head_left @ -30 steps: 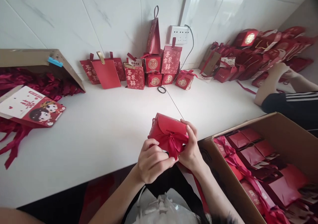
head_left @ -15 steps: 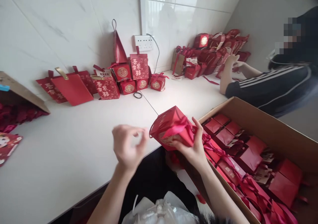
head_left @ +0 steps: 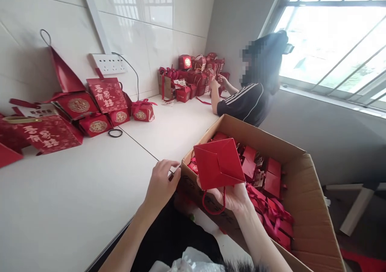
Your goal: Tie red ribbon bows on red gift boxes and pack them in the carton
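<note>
Right hand [head_left: 233, 193] grips the red gift box [head_left: 218, 163] from beneath, held above the near corner of the cardboard carton [head_left: 304, 207], base facing up. Left hand [head_left: 161, 181], fingers loosely curled and empty, rests at the bench [head_left: 75, 199] edge just left of the carton.

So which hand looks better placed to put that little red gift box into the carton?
Probably the right hand: it already holds the small red paper gift box above the open brown cardboard carton. The left hand rests empty at the carton's near corner.
</note>
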Demonstrator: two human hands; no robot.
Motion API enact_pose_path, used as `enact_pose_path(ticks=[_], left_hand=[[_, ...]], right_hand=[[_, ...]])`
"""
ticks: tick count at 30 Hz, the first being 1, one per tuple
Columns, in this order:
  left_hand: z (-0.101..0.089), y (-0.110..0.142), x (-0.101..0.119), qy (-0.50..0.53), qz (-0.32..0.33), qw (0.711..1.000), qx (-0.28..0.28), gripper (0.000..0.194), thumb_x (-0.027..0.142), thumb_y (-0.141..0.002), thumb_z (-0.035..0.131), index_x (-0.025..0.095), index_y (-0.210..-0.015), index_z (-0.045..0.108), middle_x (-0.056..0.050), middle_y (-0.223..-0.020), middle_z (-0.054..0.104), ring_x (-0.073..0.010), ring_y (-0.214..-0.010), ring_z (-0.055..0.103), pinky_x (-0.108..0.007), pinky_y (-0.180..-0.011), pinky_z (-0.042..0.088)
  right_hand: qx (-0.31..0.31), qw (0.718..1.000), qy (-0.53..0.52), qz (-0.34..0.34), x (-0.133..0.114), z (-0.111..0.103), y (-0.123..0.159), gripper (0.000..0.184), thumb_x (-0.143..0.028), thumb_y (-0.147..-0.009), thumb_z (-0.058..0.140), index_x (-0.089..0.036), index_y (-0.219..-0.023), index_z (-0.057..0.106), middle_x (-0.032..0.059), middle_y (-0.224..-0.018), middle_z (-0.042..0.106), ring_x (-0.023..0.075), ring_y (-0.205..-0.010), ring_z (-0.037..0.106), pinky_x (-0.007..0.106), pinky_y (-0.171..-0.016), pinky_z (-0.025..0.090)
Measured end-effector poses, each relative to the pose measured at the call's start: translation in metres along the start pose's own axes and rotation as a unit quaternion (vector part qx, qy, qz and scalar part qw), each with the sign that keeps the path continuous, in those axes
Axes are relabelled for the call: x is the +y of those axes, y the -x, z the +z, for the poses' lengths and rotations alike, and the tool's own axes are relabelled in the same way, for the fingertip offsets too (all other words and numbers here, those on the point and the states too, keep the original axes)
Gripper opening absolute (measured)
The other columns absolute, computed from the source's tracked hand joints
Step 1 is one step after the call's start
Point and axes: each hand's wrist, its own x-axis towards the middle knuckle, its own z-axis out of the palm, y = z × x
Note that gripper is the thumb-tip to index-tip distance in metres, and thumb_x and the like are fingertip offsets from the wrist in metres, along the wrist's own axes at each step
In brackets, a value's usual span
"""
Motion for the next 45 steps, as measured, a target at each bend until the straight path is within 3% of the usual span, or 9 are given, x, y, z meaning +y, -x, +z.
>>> enact_pose_path(ticks=[4, 8, 11, 17, 19, 24, 27, 38, 45], left_hand=[[-0.005, -0.005, 0.040, -0.001, 0.213, 0.970, 0.117, 0.045, 0.027, -0.087, 0.046, 0.010, -0.129, 0.042, -0.018, -0.128, 0.054, -0.0277, -0.127, 0.044, -0.046, -0.105, 0.036], [-0.024, 0.007, 0.080, 0.122, 0.344, 0.926, -0.095, 0.040, 0.045, -0.091, 0.040, 0.015, -0.111, 0.057, -0.010, -0.105, 0.070, -0.0214, -0.104, 0.063, -0.034, -0.099, 0.045], [-0.039, 0.022, 0.089, 0.264, 0.293, 0.901, -0.182, 0.032, 0.034, -0.096, 0.030, 0.023, -0.090, 0.061, 0.000, -0.065, 0.070, -0.0114, -0.064, 0.067, -0.024, -0.076, 0.054], [-0.046, 0.020, 0.080, 0.334, 0.183, 0.922, -0.074, 0.031, 0.022, -0.095, 0.032, 0.018, -0.080, 0.058, 0.001, -0.056, 0.064, -0.0093, -0.049, 0.057, -0.027, -0.063, 0.052], [-0.043, 0.015, 0.074, 0.309, 0.121, 0.943, -0.017, 0.025, 0.020, -0.093, 0.037, 0.018, -0.080, 0.058, 0.001, -0.057, 0.061, -0.0099, -0.053, 0.056, -0.027, -0.064, 0.051], [-0.028, -0.003, 0.056, 0.167, -0.039, 0.984, 0.050, 0.013, 0.030, -0.087, 0.050, 0.019, -0.091, 0.055, -0.002, -0.079, 0.057, -0.0119, -0.073, 0.056, -0.024, -0.067, 0.049], [-0.016, -0.015, 0.052, 0.135, -0.069, 0.988, -0.006, 0.033, 0.044, -0.083, 0.054, 0.018, -0.103, 0.053, -0.005, -0.093, 0.058, -0.0139, -0.079, 0.057, -0.028, -0.071, 0.050], [0.004, -0.006, 0.069, 0.026, 0.279, 0.958, 0.056, 0.009, 0.015, -0.081, 0.061, 0.019, -0.089, 0.058, -0.001, -0.076, 0.056, -0.0127, -0.072, 0.052, -0.027, -0.072, 0.046], [0.011, -0.006, 0.074, -0.042, 0.202, 0.978, 0.025, 0.005, 0.018, -0.086, 0.054, 0.017, -0.081, 0.056, -0.015, -0.142, 0.036, -0.0366, -0.137, 0.024, -0.063, -0.104, 0.029]], right_hand=[[-0.002, 1.000, 0.021, -0.012, -0.003, -0.005, 0.004, 0.045, -0.055, -0.088, 0.043, -0.019, -0.111, 0.059, 0.0055, -0.114, 0.066, 0.0204, -0.105, 0.062, 0.034, -0.081, 0.056], [0.025, 0.999, 0.043, -0.021, -0.002, -0.011, 0.002, 0.044, -0.055, -0.087, 0.044, -0.019, -0.106, 0.060, 0.0052, -0.106, 0.069, 0.0188, -0.094, 0.066, 0.033, -0.075, 0.057], [0.027, 0.998, 0.045, -0.014, -0.001, -0.013, -0.002, 0.048, -0.059, -0.084, 0.043, -0.019, -0.106, 0.057, 0.0057, -0.106, 0.069, 0.0204, -0.094, 0.066, 0.035, -0.074, 0.057], [0.077, 0.972, 0.199, -0.097, 0.009, -0.010, -0.012, 0.053, -0.062, -0.079, 0.048, -0.020, -0.111, 0.053, 0.0091, -0.111, 0.065, 0.0251, -0.100, 0.063, 0.044, -0.085, 0.053], [0.137, 0.897, 0.351, -0.233, 0.015, -0.012, -0.014, 0.056, -0.054, -0.072, 0.063, -0.021, -0.115, 0.048, 0.0089, -0.112, 0.061, 0.0262, -0.102, 0.061, 0.047, -0.090, 0.051], [0.182, 0.472, 0.670, -0.543, 0.018, -0.022, -0.012, 0.074, -0.026, -0.064, 0.077, -0.026, -0.126, 0.038, 0.0115, -0.129, 0.039, 0.0288, -0.124, 0.043, 0.053, -0.099, 0.043], [0.155, 0.381, 0.725, -0.552, 0.017, -0.023, -0.007, 0.078, -0.023, -0.070, 0.073, -0.026, -0.134, 0.029, 0.0141, -0.132, 0.034, 0.0289, -0.126, 0.040, 0.053, -0.095, 0.047], [0.154, 0.363, 0.719, -0.572, 0.014, -0.018, 0.004, 0.069, -0.024, -0.080, 0.063, -0.028, -0.137, 0.024, 0.0150, -0.133, 0.034, 0.0283, -0.122, 0.045, 0.054, -0.091, 0.050], [0.150, 0.354, 0.716, -0.583, 0.011, -0.018, 0.011, 0.079, -0.014, -0.075, 0.067, -0.027, -0.139, 0.022, 0.0152, -0.133, 0.036, 0.0274, -0.127, 0.041, 0.052, -0.092, 0.050]])
